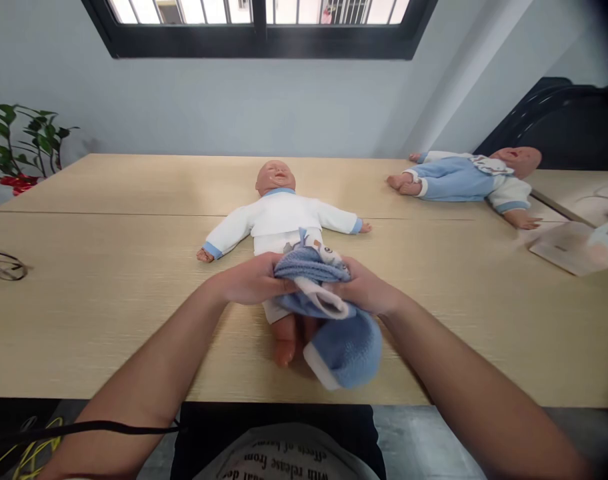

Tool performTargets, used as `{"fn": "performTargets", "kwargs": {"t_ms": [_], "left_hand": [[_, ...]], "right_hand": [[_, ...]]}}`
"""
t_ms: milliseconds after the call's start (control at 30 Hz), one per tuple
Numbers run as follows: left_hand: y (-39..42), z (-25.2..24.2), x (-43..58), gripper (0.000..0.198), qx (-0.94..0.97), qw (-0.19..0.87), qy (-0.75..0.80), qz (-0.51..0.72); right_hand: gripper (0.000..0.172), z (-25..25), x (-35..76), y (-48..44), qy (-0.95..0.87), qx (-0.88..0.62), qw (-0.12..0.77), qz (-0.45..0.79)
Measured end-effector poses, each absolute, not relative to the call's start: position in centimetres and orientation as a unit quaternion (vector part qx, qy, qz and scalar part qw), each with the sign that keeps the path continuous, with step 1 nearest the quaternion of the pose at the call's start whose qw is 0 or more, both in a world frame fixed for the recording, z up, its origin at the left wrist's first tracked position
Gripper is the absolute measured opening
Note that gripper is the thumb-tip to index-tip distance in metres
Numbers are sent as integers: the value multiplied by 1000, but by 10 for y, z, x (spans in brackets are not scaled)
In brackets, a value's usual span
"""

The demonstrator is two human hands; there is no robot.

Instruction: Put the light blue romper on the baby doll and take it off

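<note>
Printed shirt (284, 457) cloth sits nearest, below the doll's feet. Beyond it the counter (134, 280) stretches wide under and around the doll (289, 217), which lies face up with arms spread, in a white top with blue cuffs. Its long axis runs away from the wearer: head at the far end, bare feet at the near edge. Right of the doll and a little farther back, another doll (459, 180) in blue and white lies crosswise, feet toward the first. The garment (309, 270), blue knit with white edging, is held over the doll's hips and thighs, one tube drooping right of its feet – sleeve or leg, I cannot tell. Left of the doll, beyond the counter, stands a plant (44, 143); a clear box (564, 250) sits to its right.

Both hands pinch the bunched garment from opposite sides, thumbs on top, most fingertips hidden. The left hand (254, 277) comes in by the doll's left-hand side as seen here and is nearer its midline; the right hand (367, 287) sits out past its right edge – so the bundle hangs slightly right of the doll's axis.
</note>
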State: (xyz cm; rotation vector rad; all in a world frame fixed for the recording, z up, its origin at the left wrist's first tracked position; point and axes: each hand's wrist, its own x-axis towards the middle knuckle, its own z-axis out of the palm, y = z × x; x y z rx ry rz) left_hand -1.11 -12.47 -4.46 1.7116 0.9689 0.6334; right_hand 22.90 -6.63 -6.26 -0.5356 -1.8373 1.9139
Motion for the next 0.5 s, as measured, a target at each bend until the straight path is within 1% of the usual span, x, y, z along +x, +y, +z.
{"fn": "performTargets", "kwargs": {"t_ms": [67, 100, 167, 233, 267, 333, 400, 467, 500], "left_hand": [[-123, -54, -10, 38, 694, 523, 371, 329], [-123, -59, -8, 41, 678, 528, 355, 367], [-124, -66, 0, 46, 631, 539, 337, 445], [-127, -69, 9, 44, 569, 566, 327, 498], [-130, -68, 13, 43, 543, 590, 319, 505], [-135, -63, 16, 45, 520, 633, 299, 488], [-139, -55, 12, 56, 549, 647, 292, 440], [-142, -48, 3, 66, 603, 635, 306, 374], [-144, -45, -2, 68, 629, 622, 320, 339]], "right_hand": [[55, -60, 230, -67, -659, -185, 179, 707], [55, -58, 230, -66, -663, -185, 182, 702], [53, -52, 231, -63, -682, -193, 213, 672], [46, -47, 233, -60, -703, -202, 243, 638], [42, -45, 234, -58, -709, -206, 252, 625], [34, -44, 236, -56, -716, -213, 269, 608], [31, -46, 237, -56, -720, -211, 285, 597], [33, -46, 238, -58, -720, -193, 285, 602], [34, -46, 238, -60, -722, -179, 271, 611]]}}
